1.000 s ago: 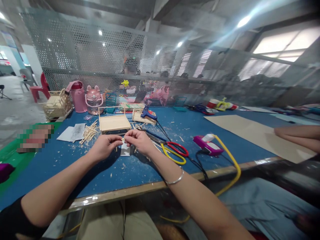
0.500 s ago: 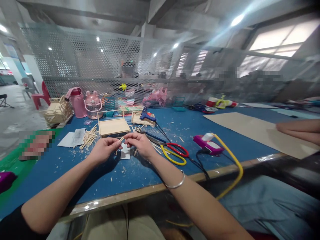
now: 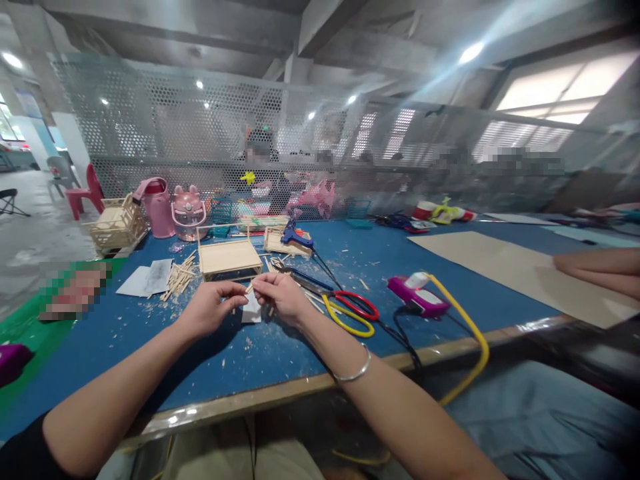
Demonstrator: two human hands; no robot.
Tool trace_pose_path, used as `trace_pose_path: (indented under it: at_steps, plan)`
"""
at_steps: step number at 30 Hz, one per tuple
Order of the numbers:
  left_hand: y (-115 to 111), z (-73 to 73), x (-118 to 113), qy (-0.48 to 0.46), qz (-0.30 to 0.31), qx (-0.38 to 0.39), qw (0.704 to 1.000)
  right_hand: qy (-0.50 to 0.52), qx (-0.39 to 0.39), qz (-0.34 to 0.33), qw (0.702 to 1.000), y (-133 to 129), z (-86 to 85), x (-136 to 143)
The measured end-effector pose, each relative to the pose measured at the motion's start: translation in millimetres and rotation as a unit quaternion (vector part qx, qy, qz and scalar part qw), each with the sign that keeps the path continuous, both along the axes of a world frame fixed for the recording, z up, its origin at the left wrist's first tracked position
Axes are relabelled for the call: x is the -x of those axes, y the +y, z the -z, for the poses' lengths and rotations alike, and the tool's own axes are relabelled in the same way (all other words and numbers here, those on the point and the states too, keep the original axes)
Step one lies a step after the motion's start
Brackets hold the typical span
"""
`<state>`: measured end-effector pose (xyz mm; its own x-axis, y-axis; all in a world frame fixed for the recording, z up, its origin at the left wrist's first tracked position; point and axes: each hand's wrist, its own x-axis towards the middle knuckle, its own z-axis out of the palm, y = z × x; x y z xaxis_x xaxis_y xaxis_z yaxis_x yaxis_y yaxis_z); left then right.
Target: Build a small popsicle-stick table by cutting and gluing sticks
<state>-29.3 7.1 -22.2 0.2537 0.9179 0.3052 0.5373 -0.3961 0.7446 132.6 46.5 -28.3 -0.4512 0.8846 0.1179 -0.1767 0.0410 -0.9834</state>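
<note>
Over the blue table, my right hand (image 3: 281,295) pinches a short wooden stick (image 3: 249,289) between thumb and fingertips. My left hand (image 3: 212,308) is close by on the left, its thumb and forefinger parted near the stick's end. Under the fingertips lies a small white paper (image 3: 251,311). Just behind the hands stands a small wooden frame with a flat panel (image 3: 229,256). A pile of loose wooden sticks (image 3: 179,276) lies to the left. Scissors with red and yellow handles (image 3: 356,305) and pliers with dark blue handles (image 3: 305,275) lie right of my right hand.
A blue glue gun (image 3: 295,235) rests on another wooden piece at the back. A purple power strip (image 3: 419,296) with a yellow cable stands right. Pink bottles (image 3: 158,208) line the back left. Another person's arm (image 3: 597,268) rests on cardboard (image 3: 505,267).
My left thumb and forefinger have parted from their pinch on the wooden stick. My right hand now pinches it, slightly lower in view. The camera has shifted slightly.
</note>
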Motion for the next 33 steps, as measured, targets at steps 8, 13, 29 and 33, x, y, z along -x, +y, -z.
trace_pose_path:
  at_steps: [8, 13, 29, 33]
  plan:
    - [3, 7.8, 2, 0.056, -0.015, -0.276, 0.959, 0.051, 0.152, -0.105, 0.981, -4, -1.1, -2]
    - [1, 4.8, 2, 0.091, 0.067, -0.389, 0.914, 0.06, 0.186, -0.148, 0.97, -3, 3.1, -7]
    - [2, 1.9, -9, -0.364, -0.056, 0.201, 0.908, -0.212, -0.279, 0.054, 0.935, -17, -5.4, -2]
    - [2, 2.1, -8, -0.346, -0.038, 0.202, 0.916, -0.206, -0.273, 0.036, 0.939, -21, -6.5, -2]
